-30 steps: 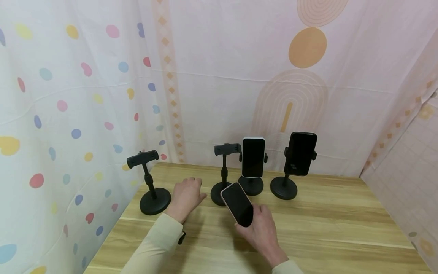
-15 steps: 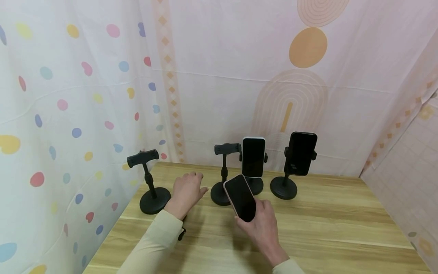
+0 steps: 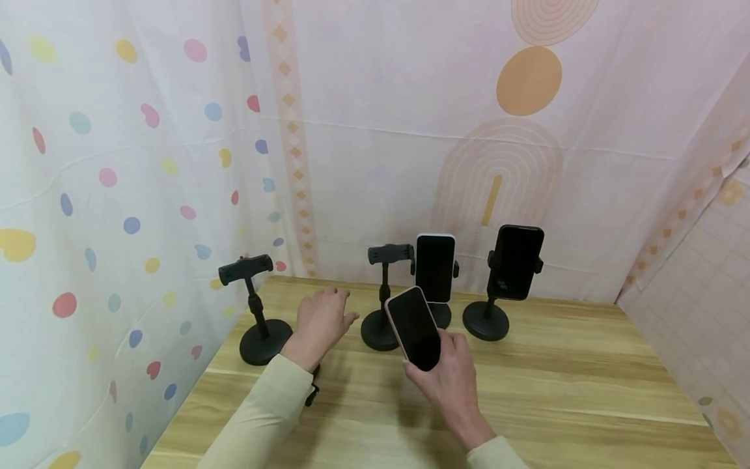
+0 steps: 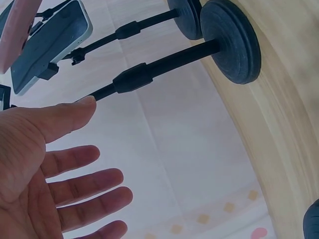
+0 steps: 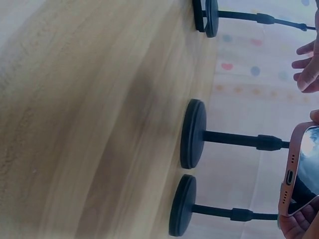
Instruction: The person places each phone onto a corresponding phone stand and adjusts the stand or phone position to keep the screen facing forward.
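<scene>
My right hand (image 3: 454,378) grips the lower end of a pink-edged smartphone (image 3: 413,329), tilted with its dark screen facing up toward me. The phone's lower edge with its charging port (image 5: 289,178) shows in the right wrist view. Just behind the phone stands a black phone stand (image 3: 384,286) with nothing in its clamp. My left hand (image 3: 319,329) hovers to the left of that stand, holding nothing. In the left wrist view the left hand's fingers (image 4: 94,186) are spread and the thumb overlaps the stand's post (image 4: 184,57).
At the left is another black phone stand (image 3: 256,309) without a phone. Behind the held phone, a stand carries a white-edged phone (image 3: 435,267); farther right, another holds a black phone (image 3: 517,262). All stand on a wooden table (image 3: 574,384) before a patterned curtain (image 3: 363,176).
The right hand has raised the pink-edged phone up and slightly right, toward the middle stands. The left hand has lifted a little. The stands have stayed put.
</scene>
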